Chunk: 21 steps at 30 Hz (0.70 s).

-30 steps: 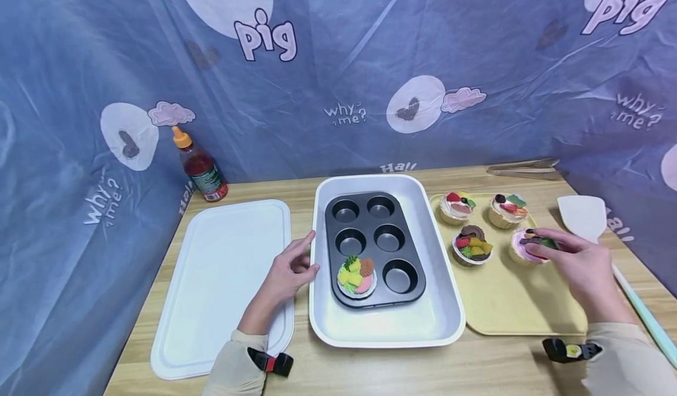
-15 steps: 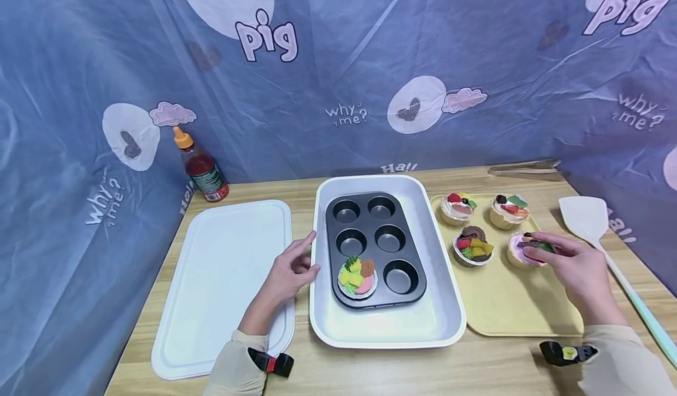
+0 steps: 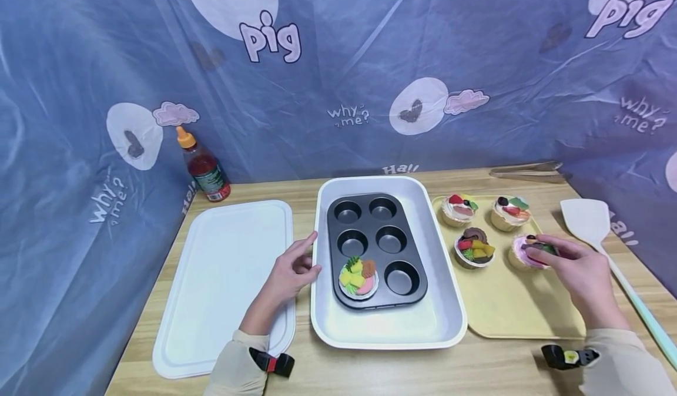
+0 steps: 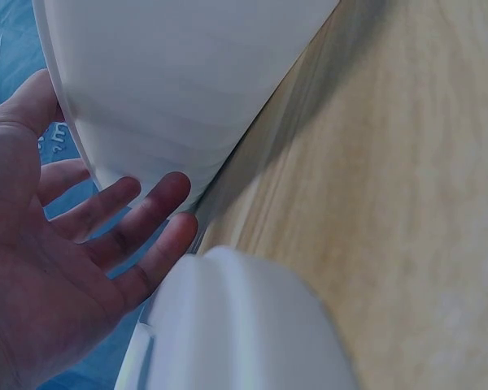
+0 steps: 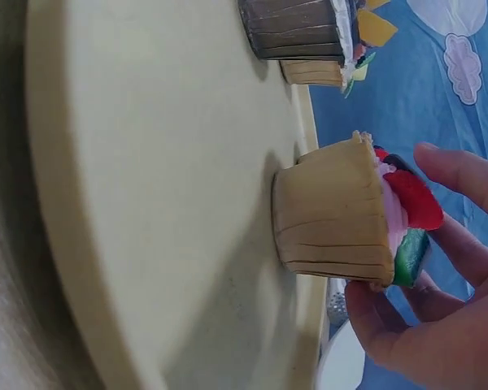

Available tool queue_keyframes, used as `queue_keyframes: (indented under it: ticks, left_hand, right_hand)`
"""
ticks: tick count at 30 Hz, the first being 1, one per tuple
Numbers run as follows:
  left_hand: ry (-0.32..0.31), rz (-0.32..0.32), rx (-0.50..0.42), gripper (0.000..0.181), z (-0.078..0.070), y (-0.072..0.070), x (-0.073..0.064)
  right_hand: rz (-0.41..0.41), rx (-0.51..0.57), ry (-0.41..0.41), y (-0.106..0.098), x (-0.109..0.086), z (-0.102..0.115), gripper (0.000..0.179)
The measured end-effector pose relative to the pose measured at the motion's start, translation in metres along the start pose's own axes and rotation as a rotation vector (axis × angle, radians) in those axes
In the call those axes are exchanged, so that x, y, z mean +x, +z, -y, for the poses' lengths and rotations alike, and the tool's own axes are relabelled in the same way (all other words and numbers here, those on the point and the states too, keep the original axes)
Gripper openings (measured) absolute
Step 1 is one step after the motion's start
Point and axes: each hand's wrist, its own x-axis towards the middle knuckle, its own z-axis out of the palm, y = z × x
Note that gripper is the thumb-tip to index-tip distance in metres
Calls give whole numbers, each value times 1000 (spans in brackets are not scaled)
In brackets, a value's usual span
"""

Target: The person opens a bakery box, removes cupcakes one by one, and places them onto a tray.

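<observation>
My right hand [image 3: 579, 267] holds a pink-topped cupcake [image 3: 522, 254] by its upper edge, fingers around the berry and green toppings. In the right wrist view its tan wrapper [image 5: 333, 213] stands on the yellow tray [image 3: 523, 308]. Three other cupcakes sit close by: a chocolate one [image 3: 473, 249] and two cream-topped ones, one with a raspberry [image 3: 459, 210], one with strawberry slices [image 3: 510, 212]. My left hand [image 3: 288, 272] rests at the left wall of a white tub [image 3: 391, 334], fingers extended along it. Inside lies a dark muffin pan [image 3: 375, 249] with a pineapple-topped cupcake [image 3: 359, 279] in its front-left cup.
A white lid [image 3: 227, 284] lies left of the tub. Behind it, a sauce bottle [image 3: 208, 173] stands by the blue cloth backdrop [image 3: 338, 79]. A white spatula [image 3: 587, 220] lies right of the tray, with metal tongs [image 3: 529, 173] at the back right.
My right hand has shifted slightly left with the pink-topped cupcake. My left hand stays at the tub's wall.
</observation>
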Motion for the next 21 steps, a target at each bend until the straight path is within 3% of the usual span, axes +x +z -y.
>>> queue_keyframes:
  ticks: [9,12,16,21]
  left_hand:
    - [8,-1,-11,71,1,1,1]
    - [6,1,-10,71,1,1,0]
    - [2,2,-11,71,1,1,0]
    - [-3,-6,-14,71,1,2,0]
  right_hand:
    - [-23,-169,62,-7,-4,18,64]
    - [-39,-137,58,-6,-6,29,62]
    - [-24,-9,28,0,-12,48,45]
    - [2,60,-103,19,-25,72,30]
